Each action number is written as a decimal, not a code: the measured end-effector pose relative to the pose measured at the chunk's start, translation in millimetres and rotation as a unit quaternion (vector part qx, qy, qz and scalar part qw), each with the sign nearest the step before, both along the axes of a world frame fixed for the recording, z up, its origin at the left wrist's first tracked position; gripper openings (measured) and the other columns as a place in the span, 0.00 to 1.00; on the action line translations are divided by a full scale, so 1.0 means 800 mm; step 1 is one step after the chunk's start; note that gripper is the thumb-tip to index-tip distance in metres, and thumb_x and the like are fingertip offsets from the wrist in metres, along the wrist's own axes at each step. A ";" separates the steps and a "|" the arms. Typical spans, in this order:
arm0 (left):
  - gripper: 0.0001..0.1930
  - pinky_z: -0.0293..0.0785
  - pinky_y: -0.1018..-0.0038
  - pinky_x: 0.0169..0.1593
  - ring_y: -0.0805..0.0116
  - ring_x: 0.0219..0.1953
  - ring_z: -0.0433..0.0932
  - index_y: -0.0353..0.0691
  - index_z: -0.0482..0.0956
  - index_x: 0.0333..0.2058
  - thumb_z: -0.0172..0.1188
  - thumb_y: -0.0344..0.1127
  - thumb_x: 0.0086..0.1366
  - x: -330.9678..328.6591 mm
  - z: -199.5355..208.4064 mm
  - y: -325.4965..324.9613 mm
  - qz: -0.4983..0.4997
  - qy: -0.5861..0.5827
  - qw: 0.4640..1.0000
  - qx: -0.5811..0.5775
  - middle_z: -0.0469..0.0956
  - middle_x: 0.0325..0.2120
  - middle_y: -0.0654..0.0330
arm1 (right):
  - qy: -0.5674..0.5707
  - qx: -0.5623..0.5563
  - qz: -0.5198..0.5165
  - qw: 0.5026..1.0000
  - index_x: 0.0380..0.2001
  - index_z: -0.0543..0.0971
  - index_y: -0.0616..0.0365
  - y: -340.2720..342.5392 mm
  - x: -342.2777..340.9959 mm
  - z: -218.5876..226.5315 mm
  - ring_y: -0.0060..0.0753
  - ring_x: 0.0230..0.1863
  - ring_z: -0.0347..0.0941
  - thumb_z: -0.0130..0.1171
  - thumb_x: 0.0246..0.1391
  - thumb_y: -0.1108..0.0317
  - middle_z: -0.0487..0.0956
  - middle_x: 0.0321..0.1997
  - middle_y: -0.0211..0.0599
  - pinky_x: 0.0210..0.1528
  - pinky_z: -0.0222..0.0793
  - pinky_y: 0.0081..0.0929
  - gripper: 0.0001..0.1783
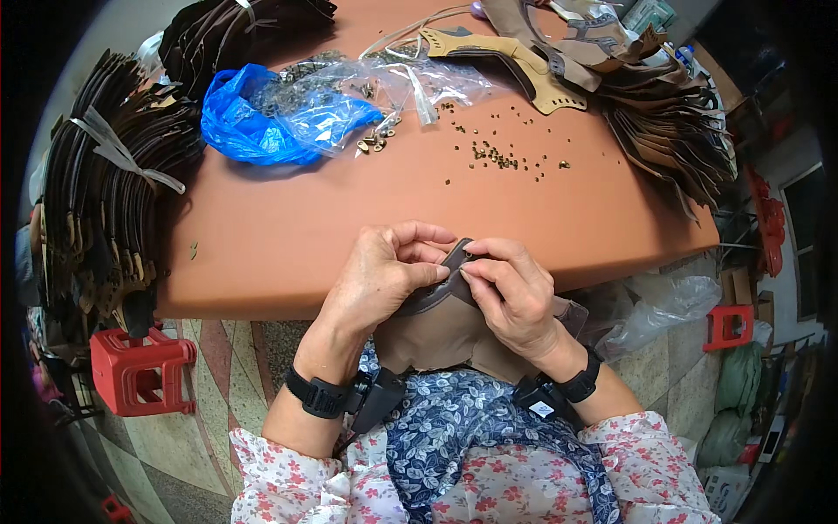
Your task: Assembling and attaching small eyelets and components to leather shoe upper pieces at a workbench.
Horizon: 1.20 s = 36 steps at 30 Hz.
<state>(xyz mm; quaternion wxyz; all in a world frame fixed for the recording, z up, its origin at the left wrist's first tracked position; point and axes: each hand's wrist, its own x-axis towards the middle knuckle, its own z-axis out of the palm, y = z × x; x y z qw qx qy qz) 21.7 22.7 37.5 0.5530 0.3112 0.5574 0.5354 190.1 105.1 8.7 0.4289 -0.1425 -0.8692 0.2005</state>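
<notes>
A brown shoe upper (428, 332) with a darker, punched edge lies over my lap in front of the table. My left hand (374, 278) grips its dark strip between thumb and fingers. On the other side of that strip, my right hand (517, 293) pinches the edge with thumb and index finger. Whether a small metal part sits between those right fingertips cannot be made out. Farther back on the orange table (288, 218) lie scattered small brass-coloured eyelets (497, 159) and several larger metal hooks (375, 141).
A blue plastic bag (253, 131) and a clear bag of metal parts (349, 87) lie at the back. Tied stacks of dark uppers (113, 192) stand at left, more brown uppers (668, 122) at right. Red stools (140, 371) stand on the floor.
</notes>
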 end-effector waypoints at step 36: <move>0.16 0.76 0.82 0.40 0.75 0.34 0.79 0.26 0.76 0.45 0.60 0.18 0.56 0.006 -0.012 0.001 0.024 0.048 0.998 0.023 0.81 0.32 0.57 | -0.037 -0.146 -0.023 0.988 0.40 0.79 0.62 -0.006 0.017 0.003 0.42 0.45 0.77 0.61 0.46 0.79 0.77 0.46 0.45 0.47 0.73 0.31 0.15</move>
